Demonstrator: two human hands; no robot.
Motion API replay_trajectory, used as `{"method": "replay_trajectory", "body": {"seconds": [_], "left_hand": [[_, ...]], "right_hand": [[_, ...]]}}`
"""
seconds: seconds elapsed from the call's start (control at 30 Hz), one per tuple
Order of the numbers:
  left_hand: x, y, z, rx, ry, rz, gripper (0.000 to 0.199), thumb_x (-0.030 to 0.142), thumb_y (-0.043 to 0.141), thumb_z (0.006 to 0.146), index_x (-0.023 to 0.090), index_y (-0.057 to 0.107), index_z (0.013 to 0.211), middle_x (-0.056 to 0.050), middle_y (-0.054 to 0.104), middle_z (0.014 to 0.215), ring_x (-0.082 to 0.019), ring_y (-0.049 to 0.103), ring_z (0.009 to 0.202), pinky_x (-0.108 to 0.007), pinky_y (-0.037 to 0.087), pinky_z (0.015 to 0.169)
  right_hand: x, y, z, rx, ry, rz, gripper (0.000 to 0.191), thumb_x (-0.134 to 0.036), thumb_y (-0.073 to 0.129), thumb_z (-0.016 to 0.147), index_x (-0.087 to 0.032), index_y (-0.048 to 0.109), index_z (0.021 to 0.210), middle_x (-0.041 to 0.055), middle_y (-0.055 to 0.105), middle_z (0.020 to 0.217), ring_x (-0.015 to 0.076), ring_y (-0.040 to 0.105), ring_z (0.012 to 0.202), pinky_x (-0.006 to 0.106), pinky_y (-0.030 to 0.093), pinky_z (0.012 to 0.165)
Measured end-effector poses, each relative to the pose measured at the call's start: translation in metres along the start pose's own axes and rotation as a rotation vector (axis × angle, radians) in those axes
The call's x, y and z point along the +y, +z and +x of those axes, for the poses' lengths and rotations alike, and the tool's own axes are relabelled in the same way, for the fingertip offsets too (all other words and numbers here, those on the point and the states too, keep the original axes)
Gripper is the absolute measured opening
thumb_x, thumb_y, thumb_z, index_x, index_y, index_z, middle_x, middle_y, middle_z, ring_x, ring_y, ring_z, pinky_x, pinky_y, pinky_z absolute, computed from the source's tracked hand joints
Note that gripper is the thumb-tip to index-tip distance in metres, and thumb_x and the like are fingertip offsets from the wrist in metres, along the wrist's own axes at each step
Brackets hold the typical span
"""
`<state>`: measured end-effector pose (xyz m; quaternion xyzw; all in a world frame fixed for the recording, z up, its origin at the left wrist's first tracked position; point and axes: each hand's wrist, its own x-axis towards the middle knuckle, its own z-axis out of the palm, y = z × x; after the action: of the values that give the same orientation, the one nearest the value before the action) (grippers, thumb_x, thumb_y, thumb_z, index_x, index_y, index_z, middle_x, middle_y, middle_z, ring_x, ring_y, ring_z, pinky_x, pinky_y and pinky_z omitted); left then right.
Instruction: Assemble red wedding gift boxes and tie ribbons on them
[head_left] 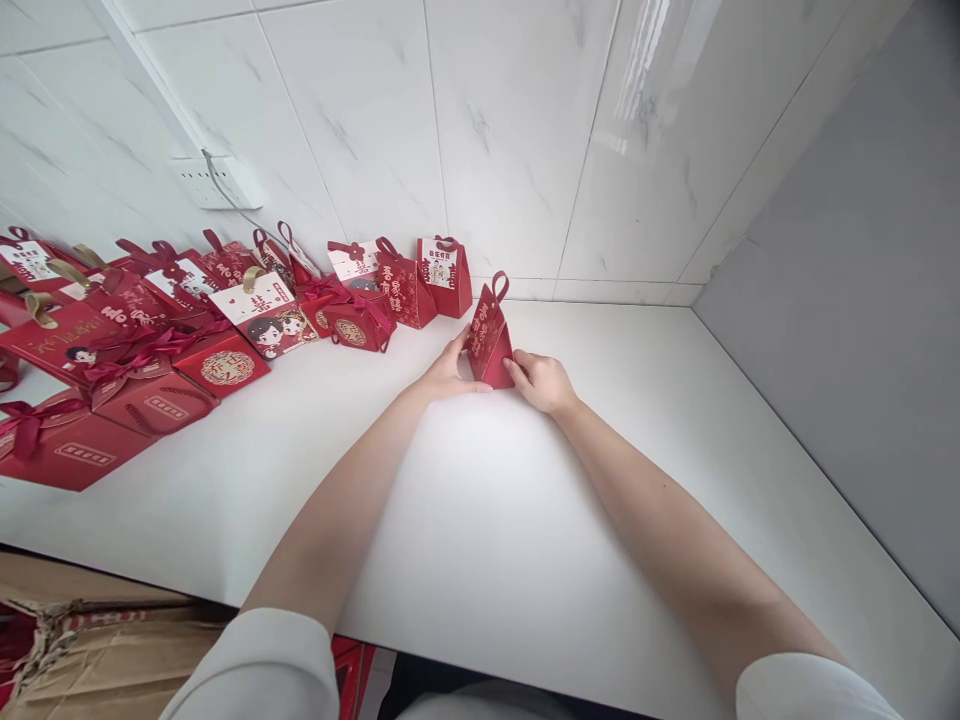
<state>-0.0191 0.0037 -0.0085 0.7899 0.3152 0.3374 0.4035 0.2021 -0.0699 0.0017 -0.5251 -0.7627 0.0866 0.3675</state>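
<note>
A small red gift box [493, 345] with a ribbon loop on top stands on the white table [480, 520], its sides sloping up to a narrow top. My left hand [448, 372] holds it from the left, fingers behind the box and thumb along its lower front edge. On the other side, my right hand [541, 378] grips the box's right lower edge between thumb and curled fingers. White and red lettering shows on the left face. The fingers behind the box are partly hidden.
Many red gift boxes [360, 320] with ribbons crowd the table's left and back, by the tiled wall [510, 130]. A socket [217, 182] with a cable sits above them. A grey panel [862, 300] bounds the right. An open cardboard box [112, 655] is below the front edge.
</note>
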Motion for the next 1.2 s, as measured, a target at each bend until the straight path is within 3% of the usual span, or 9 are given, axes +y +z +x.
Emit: {"method": "replay_trajectory", "body": {"seconds": [0.33,0.7,0.87,0.97,1.07,1.13,1.2], "left_hand": [[-0.002,0.005,0.0,0.071,0.018,0.014,0.129,0.04,0.09,0.049,0.033,0.014,0.153,-0.012,0.023,0.157,-0.036,0.022,0.145,-0.053,0.021,0.118],[-0.001,0.005,-0.001,0.059,0.014,0.033,0.127,0.034,0.088,0.052,0.03,0.013,0.154,-0.011,0.023,0.158,-0.037,0.022,0.145,-0.051,0.021,0.118],[0.001,0.005,0.0,0.024,-0.106,0.023,0.081,0.023,0.065,0.072,0.026,0.034,0.147,-0.007,0.051,0.141,-0.032,0.046,0.131,-0.049,0.035,0.111],[0.002,0.004,0.002,0.171,-0.172,0.023,0.065,0.021,0.058,0.076,0.022,0.044,0.139,-0.007,0.06,0.131,-0.029,0.053,0.123,-0.047,0.038,0.107],[0.006,0.003,0.001,0.276,-0.156,-0.004,0.048,0.035,0.053,0.085,0.023,0.051,0.131,-0.006,0.059,0.131,-0.027,0.052,0.124,-0.044,0.036,0.108],[0.01,0.002,-0.001,0.298,-0.115,-0.035,0.046,0.048,0.046,0.09,0.024,0.052,0.129,-0.005,0.058,0.133,-0.026,0.05,0.126,-0.043,0.035,0.109],[0.014,0.003,-0.004,0.277,-0.046,-0.07,0.054,0.058,0.044,0.09,0.024,0.048,0.132,-0.006,0.054,0.137,-0.027,0.047,0.129,-0.042,0.034,0.11]], "right_hand": [[0.008,0.001,0.001,0.027,0.066,0.024,0.042,-0.049,0.031,0.097,-0.024,0.043,0.064,0.0007,0.055,0.058,0.0179,0.047,0.054,0.03,0.033,0.056],[0.005,-0.001,0.002,0.007,0.006,-0.024,0.024,-0.033,0.04,0.089,-0.023,0.048,0.068,0.0021,0.058,0.064,0.0177,0.047,0.055,0.03,0.03,0.056],[-0.004,-0.005,-0.002,-0.023,-0.061,0.02,0.038,-0.043,0.038,0.094,-0.023,0.047,0.063,0.0023,0.057,0.064,0.0168,0.051,0.06,0.03,0.037,0.062],[-0.004,-0.002,-0.002,0.123,0.015,0.058,0.04,-0.049,0.031,0.097,-0.022,0.052,0.075,0.0065,0.06,0.078,0.0192,0.054,0.071,0.032,0.041,0.067],[0.005,0.005,0.003,0.308,0.108,0.229,0.037,-0.054,0.04,0.093,-0.022,0.054,0.105,0.0118,0.059,0.113,0.0233,0.057,0.1,0.035,0.047,0.079],[0.015,0.009,0.007,0.338,0.185,0.364,0.053,-0.059,0.048,0.088,-0.023,0.045,0.127,0.0137,0.049,0.135,0.0259,0.05,0.121,0.039,0.046,0.092],[0.022,0.01,0.008,0.294,0.283,0.489,0.067,-0.062,0.051,0.085,-0.024,0.034,0.139,0.0134,0.05,0.138,0.0267,0.049,0.125,0.043,0.042,0.099]]}}
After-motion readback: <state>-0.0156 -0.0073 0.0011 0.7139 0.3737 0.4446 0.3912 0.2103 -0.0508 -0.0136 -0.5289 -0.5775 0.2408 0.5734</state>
